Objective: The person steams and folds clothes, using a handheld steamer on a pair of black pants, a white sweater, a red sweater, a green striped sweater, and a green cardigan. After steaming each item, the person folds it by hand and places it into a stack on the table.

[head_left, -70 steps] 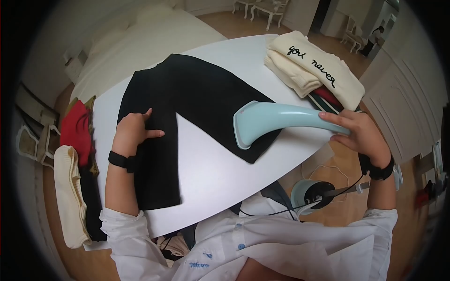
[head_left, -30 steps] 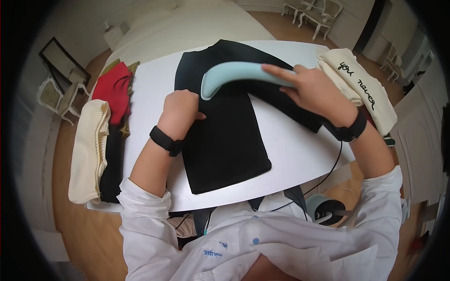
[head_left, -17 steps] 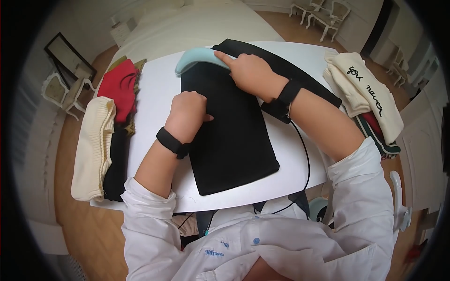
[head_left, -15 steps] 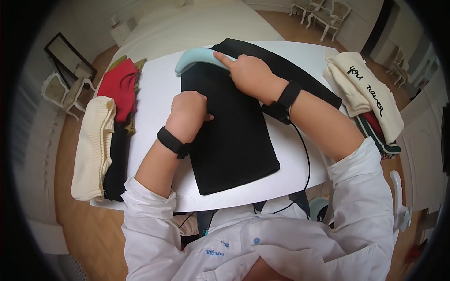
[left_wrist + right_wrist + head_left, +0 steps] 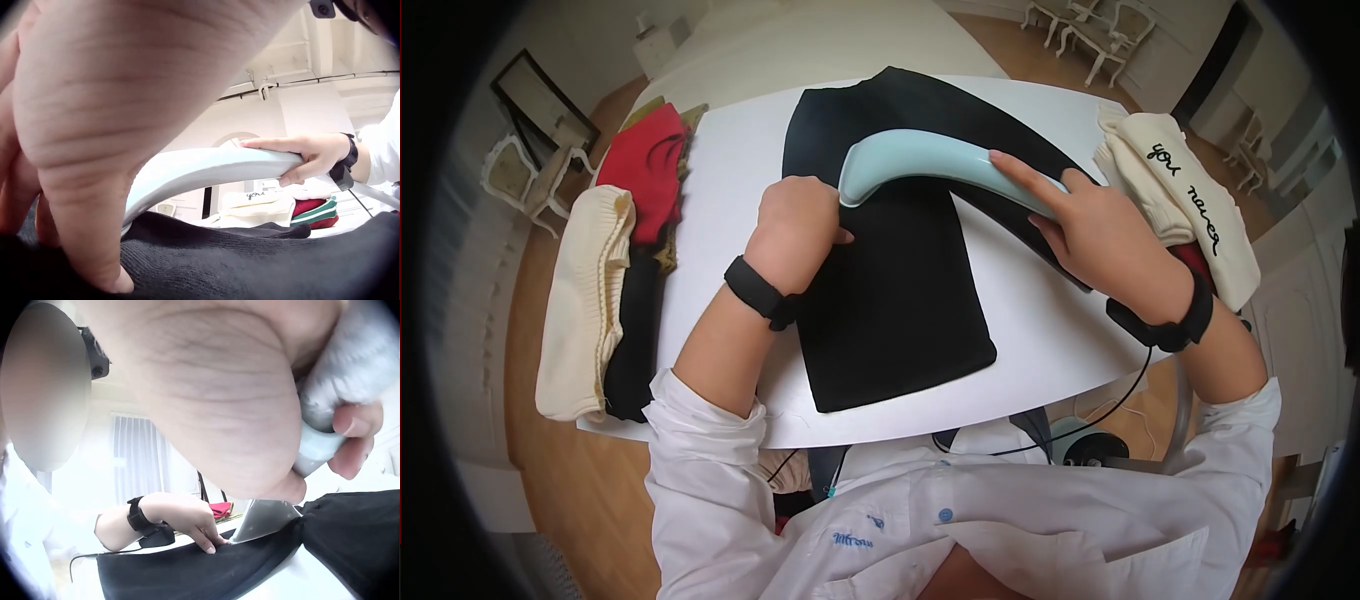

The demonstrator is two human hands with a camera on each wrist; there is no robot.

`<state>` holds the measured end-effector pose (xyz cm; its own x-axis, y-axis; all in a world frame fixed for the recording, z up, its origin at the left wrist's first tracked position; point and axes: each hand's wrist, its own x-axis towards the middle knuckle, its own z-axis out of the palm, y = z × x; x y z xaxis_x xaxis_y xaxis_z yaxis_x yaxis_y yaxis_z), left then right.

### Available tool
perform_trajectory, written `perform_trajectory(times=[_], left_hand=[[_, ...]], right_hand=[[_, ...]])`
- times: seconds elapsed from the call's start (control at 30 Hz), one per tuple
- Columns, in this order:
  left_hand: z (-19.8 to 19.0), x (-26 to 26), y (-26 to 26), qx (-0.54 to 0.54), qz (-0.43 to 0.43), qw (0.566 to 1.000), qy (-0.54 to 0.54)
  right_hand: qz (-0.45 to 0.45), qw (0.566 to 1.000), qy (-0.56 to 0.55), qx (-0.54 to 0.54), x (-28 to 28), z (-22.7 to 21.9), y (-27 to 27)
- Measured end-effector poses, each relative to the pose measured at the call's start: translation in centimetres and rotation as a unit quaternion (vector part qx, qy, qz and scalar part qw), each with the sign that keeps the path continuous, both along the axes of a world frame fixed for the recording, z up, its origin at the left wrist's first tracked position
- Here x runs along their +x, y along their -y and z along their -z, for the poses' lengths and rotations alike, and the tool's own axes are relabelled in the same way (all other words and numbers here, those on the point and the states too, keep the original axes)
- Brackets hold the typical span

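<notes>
Black trousers (image 5: 890,300) lie spread on the white table (image 5: 1040,375), one leg toward the person and the other slanting right. My right hand (image 5: 1110,235) grips the handle of a light-blue garment steamer head (image 5: 920,155), index finger stretched along its top. The steamer's wide end is over the upper part of the near leg, close beside my left hand (image 5: 800,225). That left hand rests at the trousers' left edge, thumb and fingertips pressing down on the cloth; in the left wrist view the thumb (image 5: 119,275) touches the ribbed black fabric.
Folded clothes, red (image 5: 645,170), cream (image 5: 585,300) and black, lie along the table's left edge. A cream garment with black lettering (image 5: 1190,205) tops the pile at right. The steamer's base (image 5: 1095,445) stands on the floor at lower right. A bed (image 5: 830,45) is behind.
The steamer head went from the right leg leftward to the trousers' far left edge, then came back right and nearer. My left hand changed from spread fingers to fingertips down.
</notes>
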<state>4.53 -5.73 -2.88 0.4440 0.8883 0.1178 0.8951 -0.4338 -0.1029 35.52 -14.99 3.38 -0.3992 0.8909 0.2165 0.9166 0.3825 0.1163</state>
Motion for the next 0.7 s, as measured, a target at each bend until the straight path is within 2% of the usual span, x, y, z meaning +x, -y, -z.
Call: perform_trajectory(times=[0.23, 0.4, 0.53, 0.7], left_hand=[[0.5, -0.5, -0.3, 0.014, 0.02, 0.999, 0.03], [0.4, -0.5, -0.4, 0.013, 0.009, 0.999, 0.034], [0.4, -0.7, -0.5, 0.019, 0.019, 0.999, 0.025], [0.2, -0.8, -0.8, -0.002, 0.014, 1.0, 0.007]], right_hand=[[-0.004, 0.997, 0.026, 0.066, -0.4, -0.6, 0.3], [-0.003, 0.999, -0.019, 0.046, -1.3, 1.2, -5.5], [-0.016, 0.997, -0.058, 0.05, -3.9, 3.3, -12.1], [-0.017, 0.996, -0.079, 0.036, -5.9, 3.6, -14.8]])
